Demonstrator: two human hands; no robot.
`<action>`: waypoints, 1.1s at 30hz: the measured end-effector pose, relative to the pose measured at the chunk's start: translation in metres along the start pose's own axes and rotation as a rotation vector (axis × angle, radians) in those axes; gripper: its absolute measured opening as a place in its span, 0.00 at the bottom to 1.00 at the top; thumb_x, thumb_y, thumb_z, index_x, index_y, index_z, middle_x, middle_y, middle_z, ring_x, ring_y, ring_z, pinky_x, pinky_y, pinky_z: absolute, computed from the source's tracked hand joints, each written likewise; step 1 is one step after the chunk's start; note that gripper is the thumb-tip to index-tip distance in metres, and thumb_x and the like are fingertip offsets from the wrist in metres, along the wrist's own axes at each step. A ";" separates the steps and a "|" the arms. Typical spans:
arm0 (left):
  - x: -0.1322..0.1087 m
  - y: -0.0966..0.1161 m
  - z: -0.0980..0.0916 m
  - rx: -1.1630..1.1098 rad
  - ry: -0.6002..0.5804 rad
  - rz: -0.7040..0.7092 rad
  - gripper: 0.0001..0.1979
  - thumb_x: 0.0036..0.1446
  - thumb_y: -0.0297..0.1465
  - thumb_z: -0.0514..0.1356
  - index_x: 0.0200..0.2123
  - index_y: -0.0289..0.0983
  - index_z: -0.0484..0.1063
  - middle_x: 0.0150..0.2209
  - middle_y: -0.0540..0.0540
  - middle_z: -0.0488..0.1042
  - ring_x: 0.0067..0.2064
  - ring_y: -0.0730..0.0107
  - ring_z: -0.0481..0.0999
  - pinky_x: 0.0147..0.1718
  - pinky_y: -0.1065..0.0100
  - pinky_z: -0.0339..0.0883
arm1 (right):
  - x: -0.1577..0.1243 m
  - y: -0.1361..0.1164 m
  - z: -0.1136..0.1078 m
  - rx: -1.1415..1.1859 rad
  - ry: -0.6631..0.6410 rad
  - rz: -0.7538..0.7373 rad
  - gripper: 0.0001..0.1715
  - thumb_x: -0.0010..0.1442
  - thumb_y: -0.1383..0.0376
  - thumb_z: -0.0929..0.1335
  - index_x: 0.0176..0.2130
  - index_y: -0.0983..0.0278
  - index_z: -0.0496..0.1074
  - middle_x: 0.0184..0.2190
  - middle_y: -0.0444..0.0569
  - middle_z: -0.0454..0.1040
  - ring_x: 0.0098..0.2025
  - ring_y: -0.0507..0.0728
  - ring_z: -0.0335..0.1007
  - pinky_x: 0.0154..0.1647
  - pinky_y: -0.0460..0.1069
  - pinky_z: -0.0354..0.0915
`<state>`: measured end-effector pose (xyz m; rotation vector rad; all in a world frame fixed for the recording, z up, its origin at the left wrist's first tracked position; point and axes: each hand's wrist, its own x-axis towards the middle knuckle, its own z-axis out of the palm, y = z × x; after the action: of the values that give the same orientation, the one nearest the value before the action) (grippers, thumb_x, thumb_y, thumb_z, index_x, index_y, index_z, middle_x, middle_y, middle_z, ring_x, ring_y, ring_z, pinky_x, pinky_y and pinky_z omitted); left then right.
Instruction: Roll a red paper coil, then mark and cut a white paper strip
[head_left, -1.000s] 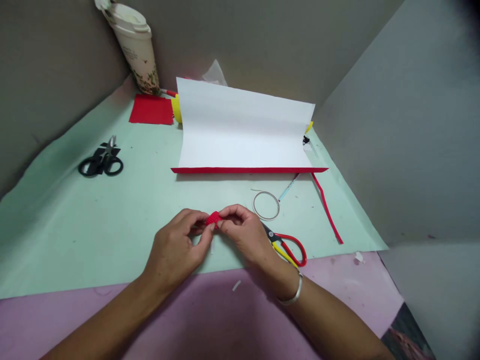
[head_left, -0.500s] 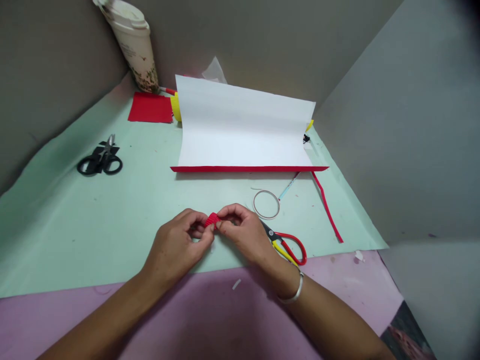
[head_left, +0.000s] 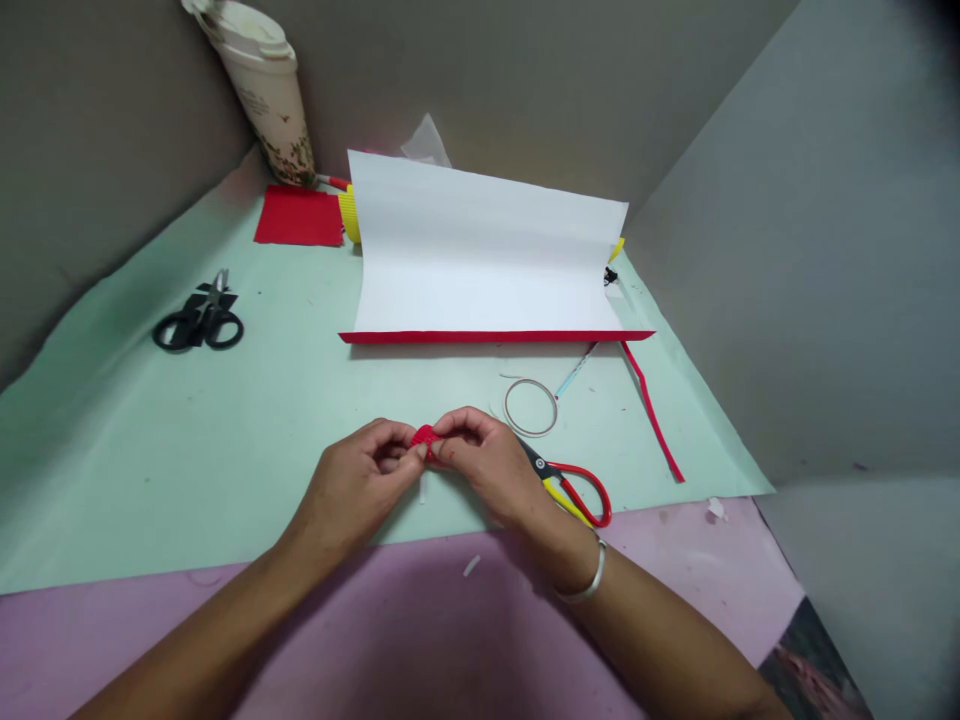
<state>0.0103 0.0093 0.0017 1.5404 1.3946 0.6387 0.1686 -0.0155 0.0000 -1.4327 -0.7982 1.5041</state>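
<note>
A small curled piece of red corrugated paper (head_left: 425,436) is pinched between both hands at the front of the green sheet. On its left side, my left hand (head_left: 365,465) closes thumb and fingers on it. My right hand (head_left: 484,460), with a silver bangle at the wrist, grips the other side. Fingertips hide much of the piece. Pliers (head_left: 581,490) with red and yellow handles lie beside and partly under my right hand. Just beyond is a thin wire coil (head_left: 531,407). A little white strip (head_left: 422,488) lies below the fingertips.
A curved white sheet (head_left: 487,250) with a red front edge stands behind the hands. Black scissors (head_left: 201,322) lie at the left. Red card (head_left: 298,216) and a tall patterned cup (head_left: 271,105) are at the back left. A red strip (head_left: 652,415) lies at the right.
The red piece has been turned slightly between my fingers and my left thumb has shifted a little. The white strip below shows more clearly now.
</note>
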 end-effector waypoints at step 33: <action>-0.002 -0.004 0.002 0.083 0.057 0.085 0.11 0.52 0.42 0.61 0.31 0.43 0.78 0.31 0.49 0.82 0.33 0.62 0.81 0.34 0.65 0.73 | -0.001 -0.001 0.003 -0.148 0.071 -0.116 0.09 0.47 0.65 0.74 0.32 0.59 0.73 0.32 0.42 0.75 0.36 0.55 0.70 0.42 0.52 0.64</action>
<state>0.0101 0.0068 -0.0020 1.6661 1.4193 0.6888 0.1660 -0.0157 0.0013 -1.5131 -0.9487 1.3217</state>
